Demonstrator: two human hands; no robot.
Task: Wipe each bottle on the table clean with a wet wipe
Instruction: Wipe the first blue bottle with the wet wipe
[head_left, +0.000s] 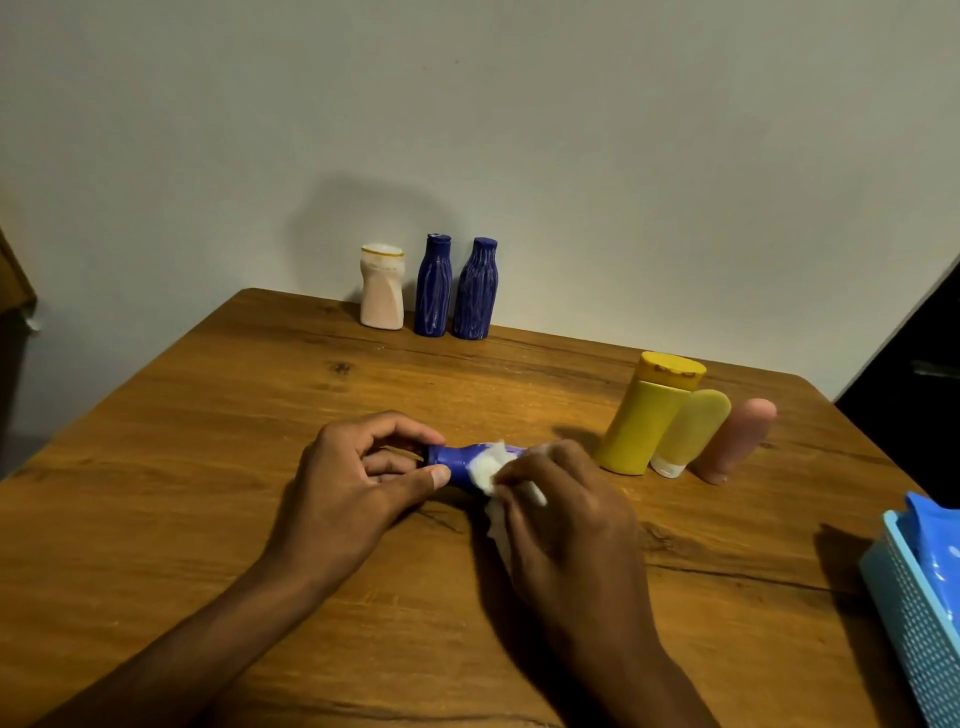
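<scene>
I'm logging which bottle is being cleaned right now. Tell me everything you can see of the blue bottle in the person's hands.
The blue bottle is dark blue, looks like smooth plastic, and lies on its side just above the wooden table, narrow capped end pointing left. The left hand pinches that end between thumb and fingers. The right hand presses a white wet wipe over its body, hiding the right part. Whether it touches the table cannot be told.

I see open table along the left edge and near edge. Three bottles block the far edge; three more bottles and a basket crowd the right edge.
</scene>
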